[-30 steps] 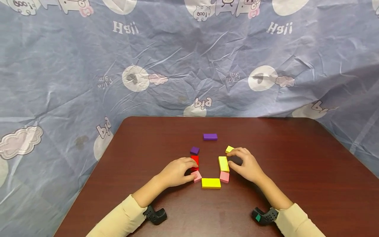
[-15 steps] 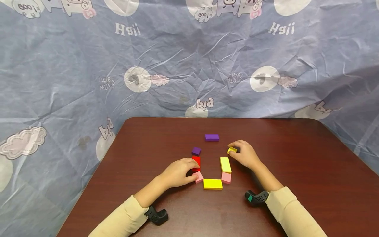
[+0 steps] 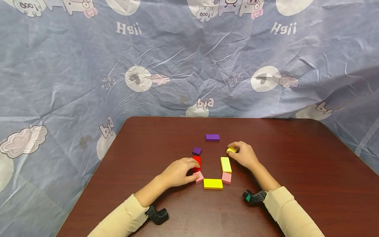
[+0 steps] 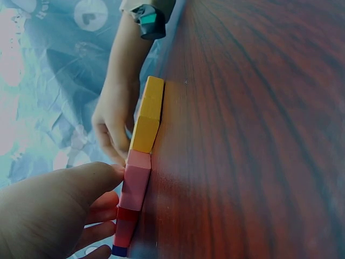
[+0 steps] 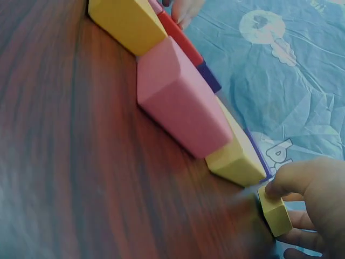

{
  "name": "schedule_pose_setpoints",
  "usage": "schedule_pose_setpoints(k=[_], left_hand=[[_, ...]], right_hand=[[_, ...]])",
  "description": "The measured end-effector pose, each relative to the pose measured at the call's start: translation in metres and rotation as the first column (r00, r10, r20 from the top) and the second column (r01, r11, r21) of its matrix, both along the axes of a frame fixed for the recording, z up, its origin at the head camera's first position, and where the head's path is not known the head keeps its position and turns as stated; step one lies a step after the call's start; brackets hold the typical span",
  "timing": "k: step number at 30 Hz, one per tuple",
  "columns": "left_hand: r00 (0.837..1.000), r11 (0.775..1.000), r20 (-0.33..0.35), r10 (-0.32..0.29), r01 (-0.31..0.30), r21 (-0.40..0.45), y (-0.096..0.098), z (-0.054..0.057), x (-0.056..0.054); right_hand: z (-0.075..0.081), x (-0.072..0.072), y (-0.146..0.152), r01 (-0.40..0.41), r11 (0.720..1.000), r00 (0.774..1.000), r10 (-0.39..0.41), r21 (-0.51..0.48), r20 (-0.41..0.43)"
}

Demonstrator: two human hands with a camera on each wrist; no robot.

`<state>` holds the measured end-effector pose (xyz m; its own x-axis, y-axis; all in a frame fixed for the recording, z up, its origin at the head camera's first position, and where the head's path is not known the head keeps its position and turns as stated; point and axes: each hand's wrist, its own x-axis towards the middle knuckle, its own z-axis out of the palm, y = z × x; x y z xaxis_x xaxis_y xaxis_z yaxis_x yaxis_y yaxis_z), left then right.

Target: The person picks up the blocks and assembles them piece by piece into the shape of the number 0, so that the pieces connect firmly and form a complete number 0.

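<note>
My right hand (image 3: 244, 156) pinches a small yellow block (image 5: 276, 213) between thumb and fingers, past the far end of a longer yellow block (image 3: 226, 165). On the other side my left hand (image 3: 178, 171) has its thumb touching a pink block (image 4: 136, 181) and its loosely bent fingers at a red block (image 3: 196, 163), partly covering both. A dark purple block (image 3: 196, 151) lies just beyond the red one. Between the two sides, nearest me, is a bright yellow block (image 3: 213, 184). Another pink block (image 5: 180, 102) adjoins the longer yellow block on the right.
A long purple block (image 3: 212, 137) lies apart, farther back on the dark wooden table (image 3: 160, 131). Behind the table's far edge hangs a blue printed cloth (image 3: 183, 49). Each wrist wears a black band, such as the right wristband (image 3: 254, 197).
My right hand has moved from beside the longer yellow block to the small yellow block, gripped it and tilted it slightly. My left hand stays in place; the head view shifts slightly.
</note>
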<state>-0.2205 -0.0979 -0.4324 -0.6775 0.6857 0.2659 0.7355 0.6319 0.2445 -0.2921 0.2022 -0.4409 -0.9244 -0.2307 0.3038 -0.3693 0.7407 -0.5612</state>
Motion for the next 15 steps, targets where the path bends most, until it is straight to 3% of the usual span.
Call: schedule_pose_setpoints(k=[15], left_hand=[[1.0,1.0,0.003,0.013,-0.013,-0.011,0.0,0.0,0.0]], right_hand=[[0.001,0.003,-0.028,0.018,0.999,0.997,-0.016,-0.038,0.073]])
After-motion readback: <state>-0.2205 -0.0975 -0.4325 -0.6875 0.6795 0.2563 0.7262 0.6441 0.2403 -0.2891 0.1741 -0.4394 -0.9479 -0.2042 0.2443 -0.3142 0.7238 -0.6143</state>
